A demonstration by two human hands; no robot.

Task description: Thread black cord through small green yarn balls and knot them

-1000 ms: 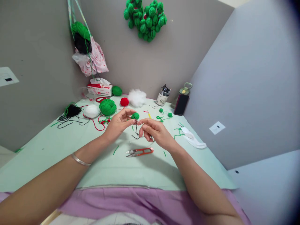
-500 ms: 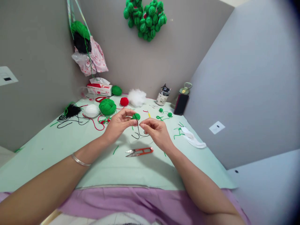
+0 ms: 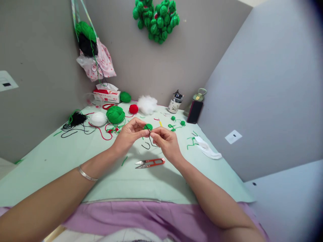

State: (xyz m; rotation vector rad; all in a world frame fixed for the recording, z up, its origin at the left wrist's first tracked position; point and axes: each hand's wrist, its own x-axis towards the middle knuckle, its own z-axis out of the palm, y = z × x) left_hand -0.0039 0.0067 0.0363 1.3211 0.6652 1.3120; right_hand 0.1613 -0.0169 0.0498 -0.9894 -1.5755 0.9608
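Observation:
My left hand (image 3: 129, 136) is closed around a small green crocheted ball (image 3: 148, 127), holding it between thumb and fingers. A strand of black yarn (image 3: 149, 137) runs over the ball and hangs toward the table. Right beside it, my right hand (image 3: 167, 143) pinches at this black yarn close under the ball; whether a needle is also between the fingertips cannot be made out. Both hands almost touch. On the table below lie orange-handled thread snips (image 3: 150, 163), their blades pointing left.
Left on the table are black yarn (image 3: 77, 118), white yarn (image 3: 98, 119), green yarn (image 3: 115, 115) and a tissue box (image 3: 107, 95). Stuffing (image 3: 147, 105) lies at the back. To the right stand a jar (image 3: 174, 105) and a phone (image 3: 195, 112), with white crescent-shaped pieces (image 3: 208, 149) nearer.
My right hand has moved up and left, closer to the green ball. The ball has shifted slightly right and down in my left hand.

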